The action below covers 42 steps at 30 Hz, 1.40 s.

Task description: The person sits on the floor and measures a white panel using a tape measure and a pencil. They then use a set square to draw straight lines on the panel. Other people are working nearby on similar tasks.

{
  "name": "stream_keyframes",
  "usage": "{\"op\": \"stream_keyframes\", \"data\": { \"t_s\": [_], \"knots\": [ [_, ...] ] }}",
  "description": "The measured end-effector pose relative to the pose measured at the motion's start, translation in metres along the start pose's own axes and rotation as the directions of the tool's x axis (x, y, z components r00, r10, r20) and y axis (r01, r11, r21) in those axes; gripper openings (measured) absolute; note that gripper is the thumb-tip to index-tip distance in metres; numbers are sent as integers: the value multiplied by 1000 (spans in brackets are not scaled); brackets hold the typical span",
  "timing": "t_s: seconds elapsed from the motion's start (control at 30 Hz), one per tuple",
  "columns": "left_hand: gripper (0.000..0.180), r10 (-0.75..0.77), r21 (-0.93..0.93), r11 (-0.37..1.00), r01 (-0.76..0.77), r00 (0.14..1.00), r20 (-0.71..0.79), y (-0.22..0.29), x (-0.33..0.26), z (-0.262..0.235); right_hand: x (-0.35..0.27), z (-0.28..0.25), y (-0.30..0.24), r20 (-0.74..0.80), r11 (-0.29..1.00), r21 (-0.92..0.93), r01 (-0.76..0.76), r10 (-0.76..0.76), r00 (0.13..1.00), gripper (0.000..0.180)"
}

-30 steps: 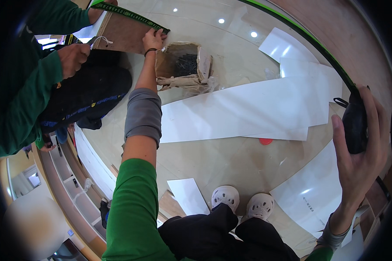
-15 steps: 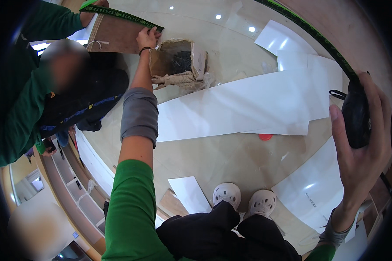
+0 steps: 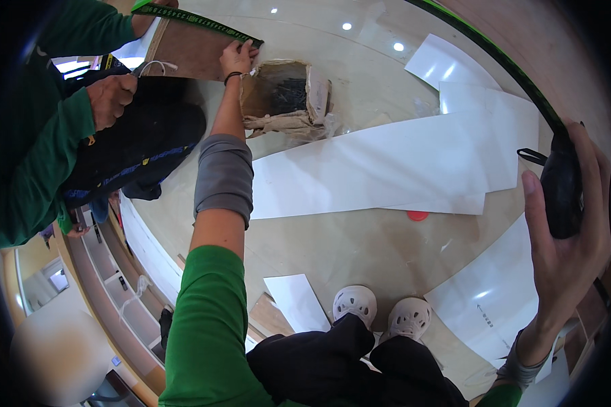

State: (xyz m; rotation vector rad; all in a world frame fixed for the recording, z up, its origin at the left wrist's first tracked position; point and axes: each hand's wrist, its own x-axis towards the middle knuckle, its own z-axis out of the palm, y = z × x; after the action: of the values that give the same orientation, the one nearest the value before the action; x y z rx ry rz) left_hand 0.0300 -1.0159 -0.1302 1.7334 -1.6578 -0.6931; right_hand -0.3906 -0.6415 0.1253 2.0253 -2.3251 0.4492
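Note:
My left hand [image 3: 237, 60] reaches to the upper left, its fingers pinched on the end of a green-edged measuring tape blade [image 3: 210, 28]. That end lies by the corner of a brown board [image 3: 193, 53]. On the right, my right hand [image 3: 584, 210] is wrapped round the black case of a tape measure [image 3: 563, 186], which has a small wrist loop. From the case, the blade [image 3: 502, 61] curves up and leaves the top of the picture. A co-worker's hand [image 3: 146, 20] holds the blade at the upper left.
An open, torn cardboard box [image 3: 319, 95] with dark contents stands beside my left hand. White panels [image 3: 380, 163] lie on the tiled floor, with a red disc [image 3: 417, 216] by one edge. A co-worker's fist [image 3: 112, 98] is at the left. My white clogs [image 3: 354, 304] are below.
The view has shifted slightly, moving most things a little right and down. Both my hands keep their holds. The co-worker's fist at the left now shows clearly.

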Motion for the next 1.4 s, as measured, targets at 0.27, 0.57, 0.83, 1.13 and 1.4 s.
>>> {"op": "stream_keyframes", "data": {
  "t_s": [0.27, 0.57, 0.83, 1.13, 1.4],
  "knots": [
    [29, -4, 66, 998, 3, 1000, 20, 0, 1, -2, 3, -1, 7, -34, 996, 1, 87, -87, 996, 49],
    [27, 29, -17, 999, -29, 1000, -7, -6, 3, 0, 6, -2, 1, -19, 998, 27, 65, -64, 998, 49],
    [25, 15, 21, 1000, -14, 1000, -8, -7, 4, 0, 7, -2, 0, -21, 997, 47, 65, -64, 998, 49],
    [23, 10, -22, 1000, -10, 1000, 9, -5, 3, 0, 5, 0, -7, -23, 1000, 19, 22, -22, 999, 51],
    [24, -15, -30, 999, 15, 1000, -7, 1, -1, 3, 5, 0, -6, -3, 999, 34, 19, -19, 1000, 52]
  ]
}}
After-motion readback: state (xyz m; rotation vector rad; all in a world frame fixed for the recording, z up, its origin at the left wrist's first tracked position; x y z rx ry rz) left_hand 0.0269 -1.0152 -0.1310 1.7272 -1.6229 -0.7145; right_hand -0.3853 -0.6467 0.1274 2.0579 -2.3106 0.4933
